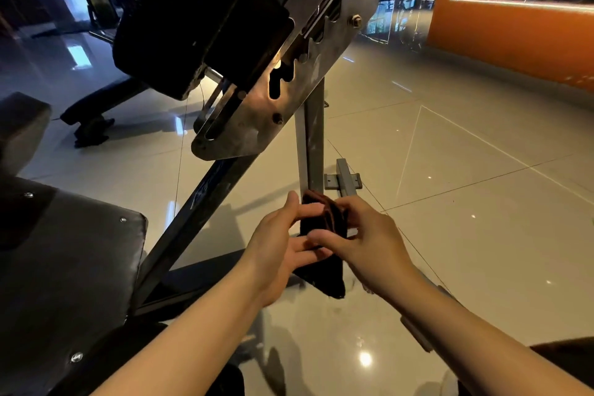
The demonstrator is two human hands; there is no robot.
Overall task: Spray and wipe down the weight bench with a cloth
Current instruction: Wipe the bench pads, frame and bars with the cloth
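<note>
While the left hand [283, 244] and right hand [360, 235] both pinch the dark folded cloth [324, 235] between them, it hangs above the glossy tiled floor [466, 202], just before the grey steel weight bench upright [311, 138].

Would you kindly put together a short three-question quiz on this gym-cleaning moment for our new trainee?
1. True or false: the dark cloth is held between both hands.
2. Multiple choice: what stands directly beyond the cloth? A) a grey upright post of the bench frame B) a spray bottle C) a dumbbell
3. Fill in: the notched steel adjustment plate sits beside the black ____ of the bench.

Key:
1. True: the left hand and the right hand both have fingers on the cloth, held above the tiled floor.
2. A: the post.
3. pad: the back pad.
</note>
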